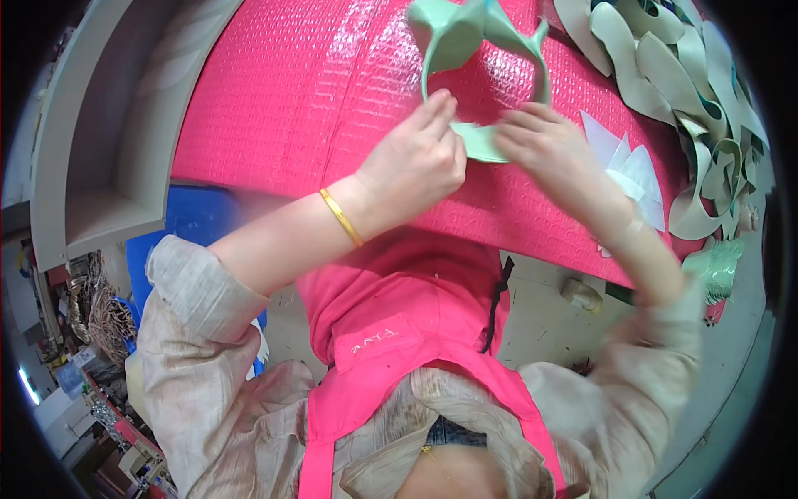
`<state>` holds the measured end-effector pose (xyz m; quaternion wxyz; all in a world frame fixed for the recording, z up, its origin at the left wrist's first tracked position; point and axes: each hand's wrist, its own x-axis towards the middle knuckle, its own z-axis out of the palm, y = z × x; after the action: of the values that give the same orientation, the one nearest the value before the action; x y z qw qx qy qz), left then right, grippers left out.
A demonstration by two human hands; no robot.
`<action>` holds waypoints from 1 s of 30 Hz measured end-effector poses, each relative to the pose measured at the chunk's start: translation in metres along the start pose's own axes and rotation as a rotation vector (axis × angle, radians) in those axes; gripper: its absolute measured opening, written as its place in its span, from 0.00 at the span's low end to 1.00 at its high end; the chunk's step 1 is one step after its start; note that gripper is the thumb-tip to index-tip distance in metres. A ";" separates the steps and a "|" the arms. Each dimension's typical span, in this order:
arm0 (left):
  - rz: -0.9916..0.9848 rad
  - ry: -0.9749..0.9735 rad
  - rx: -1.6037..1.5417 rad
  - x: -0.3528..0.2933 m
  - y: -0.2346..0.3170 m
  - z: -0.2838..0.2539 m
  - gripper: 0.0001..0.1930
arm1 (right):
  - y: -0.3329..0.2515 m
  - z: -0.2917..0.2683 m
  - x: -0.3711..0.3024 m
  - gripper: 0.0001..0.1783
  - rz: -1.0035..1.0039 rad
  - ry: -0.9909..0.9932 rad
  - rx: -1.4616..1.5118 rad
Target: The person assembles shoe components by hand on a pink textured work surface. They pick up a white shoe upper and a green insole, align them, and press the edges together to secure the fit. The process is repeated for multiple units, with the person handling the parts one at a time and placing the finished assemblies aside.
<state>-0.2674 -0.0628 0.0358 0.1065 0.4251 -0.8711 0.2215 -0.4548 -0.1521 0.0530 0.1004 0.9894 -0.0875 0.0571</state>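
Note:
A light green bra [453, 46] lies on the pink table cover, its moulded cups at the far side and its side bands curving toward me in a loop. My left hand [420, 150] is closed on the left band, thumb and fingers pinched together. My right hand [549, 150], somewhat blurred, has its fingers bent over the right band near its near end. Between the hands shows a flat piece of the same green fabric [480, 143]. What the fingertips press on is partly hidden.
A heap of pale green fabric pieces [665, 71] lies at the far right. White translucent pointed sheets [636, 170] lie beside my right wrist. At the right edge hangs a bundle of green strands [719, 270]. A grey open box-like shelf [108, 195] stands left of the pink-covered table [274, 108].

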 end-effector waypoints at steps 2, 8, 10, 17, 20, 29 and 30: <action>0.021 -0.167 -0.158 -0.008 0.033 0.001 0.11 | -0.002 -0.015 -0.011 0.04 -0.057 -0.210 -0.163; -0.289 0.052 -0.559 -0.011 0.060 0.033 0.20 | -0.026 -0.019 -0.038 0.06 -0.107 -0.355 -0.391; -0.328 0.040 -0.642 -0.014 0.062 0.034 0.23 | -0.031 -0.020 -0.037 0.06 -0.032 -0.341 -0.361; -0.404 0.003 -0.564 0.004 0.083 0.033 0.22 | -0.029 -0.025 -0.014 0.04 -0.014 -0.426 -0.144; -0.514 -0.036 -0.743 0.026 0.079 0.022 0.18 | -0.024 -0.046 0.005 0.07 -0.008 -0.508 -0.015; -1.370 0.549 -2.504 -0.026 0.099 -0.014 0.20 | 0.002 -0.017 0.042 0.26 0.513 0.218 0.658; -1.507 0.357 -2.650 -0.043 0.101 -0.025 0.22 | -0.001 0.001 0.049 0.26 0.508 0.159 0.652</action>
<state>-0.3208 0.0334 0.0117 0.5806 0.3250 -0.0015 -0.7466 -0.4064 -0.1598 0.0580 -0.2290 0.9089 -0.2980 0.1807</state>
